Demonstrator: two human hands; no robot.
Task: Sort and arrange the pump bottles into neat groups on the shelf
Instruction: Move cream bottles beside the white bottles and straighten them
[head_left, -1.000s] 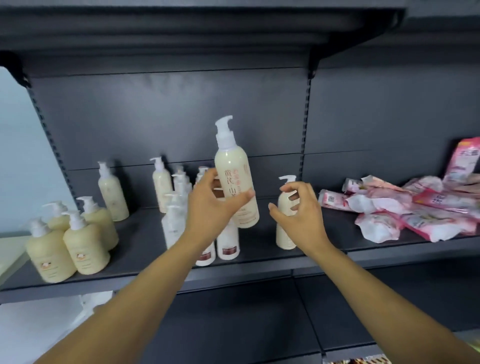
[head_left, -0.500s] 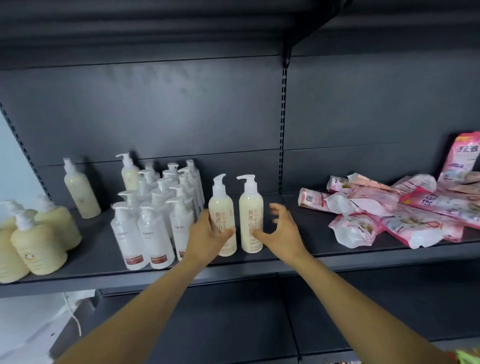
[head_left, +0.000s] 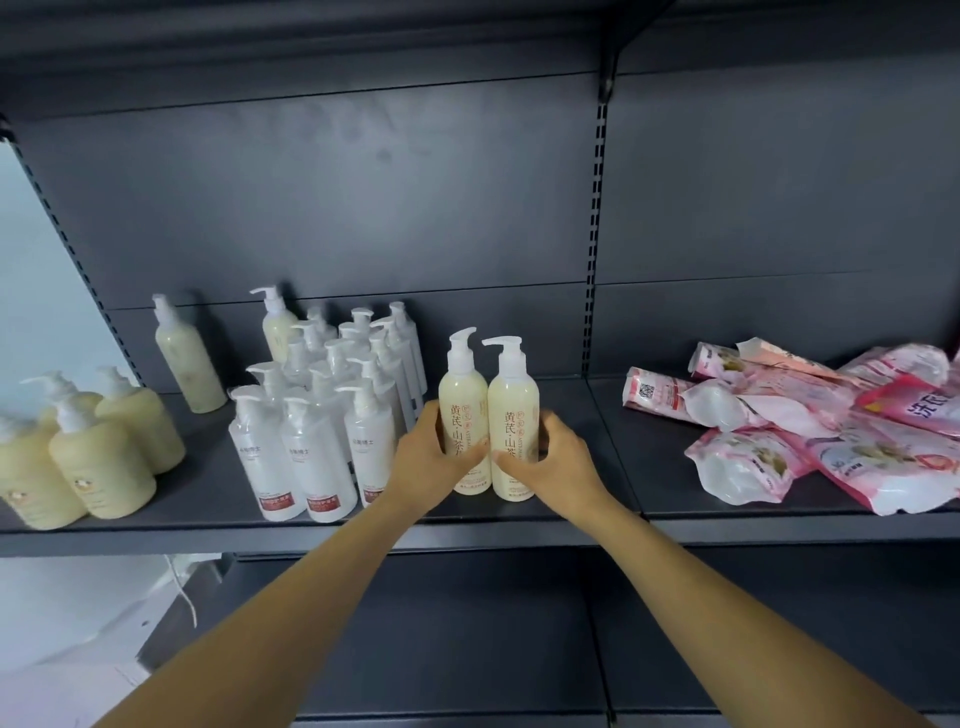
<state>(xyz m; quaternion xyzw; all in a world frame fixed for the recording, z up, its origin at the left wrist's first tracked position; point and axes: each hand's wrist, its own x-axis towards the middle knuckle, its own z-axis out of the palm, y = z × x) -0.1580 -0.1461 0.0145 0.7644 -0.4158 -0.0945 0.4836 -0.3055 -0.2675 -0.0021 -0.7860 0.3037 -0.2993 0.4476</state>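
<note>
Two tall cream pump bottles with orange lettering stand side by side on the dark shelf (head_left: 519, 525). My left hand (head_left: 428, 460) wraps the left cream bottle (head_left: 460, 400). My right hand (head_left: 553, 457) wraps the right cream bottle (head_left: 511, 405). Both bottles are upright and touch each other. To their left stands a tight block of several white pump bottles (head_left: 317, 441) with red bottom labels. Two more tall cream bottles stand at the back, one (head_left: 184, 358) alone and one (head_left: 275, 327) behind the white block.
Round, squat yellow pump bottles (head_left: 98, 457) crowd the shelf's left end. A heap of pink and white refill pouches (head_left: 810, 431) covers the right section. A slotted upright (head_left: 597, 218) splits the back panel. Bare shelf lies between the cream pair and the pouches.
One second ago my left hand held a cream bottle in the air. It now stands beside the other cream bottle, and both hands have closed around the pair.
</note>
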